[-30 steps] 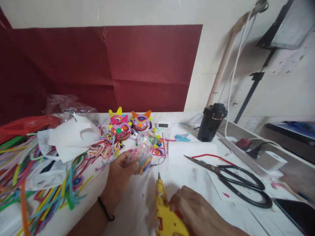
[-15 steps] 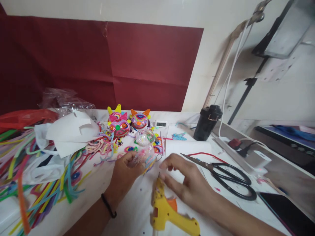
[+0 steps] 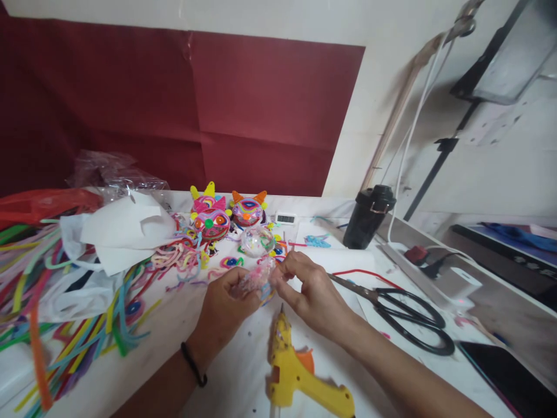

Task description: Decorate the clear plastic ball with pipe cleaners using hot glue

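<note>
My left hand (image 3: 221,305) is closed round a small see-through piece with pink, frilly-looking bits (image 3: 257,278), too blurred to name more exactly. At its right edge, the thumb and fingertips of my right hand (image 3: 311,290) are pinched together; what lies between them is hidden. Just below both hands, a yellow glue gun (image 3: 285,371) lies with its nozzle pointing away from me. Beyond the hands sits a clear plastic ball (image 3: 256,241) with coloured bits. Behind it stand several colourful animal-head ornaments (image 3: 212,225) with eyes and ears.
Pipe cleaners (image 3: 82,342) and white paper (image 3: 130,232) crowd the left. Large black-handled scissors (image 3: 404,307) lie at right, near a phone (image 3: 509,371). A black bottle (image 3: 368,217), a small digital clock (image 3: 286,219) and a power strip (image 3: 418,273) stand farther back.
My right hand has moved left and slightly away from me, from above the glue gun's nozzle to the piece in my left hand. Its fingertips now meet that piece.
</note>
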